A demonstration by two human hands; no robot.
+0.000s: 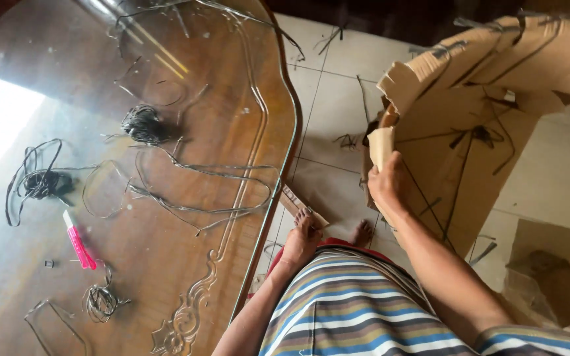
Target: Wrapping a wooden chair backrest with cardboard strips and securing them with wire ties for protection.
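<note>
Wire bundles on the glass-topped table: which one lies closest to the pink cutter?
The small grey coil, just below the pink cutter. The two dark bundles lie farther up the table.

My right hand (385, 184) grips matt, rough cardboard (470, 132); left (300, 238) pinches a cardboard strip (296, 200). Table (186, 264): glossy glass over wood.

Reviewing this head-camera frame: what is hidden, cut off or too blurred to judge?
- Left hand: fingertips hidden behind the small cardboard strip.
- Cardboard shell: cut off by the top and right edges.
- Glass tabletop: far left washed out by glare.
- Pink cutter: blade state too small to tell.
</note>
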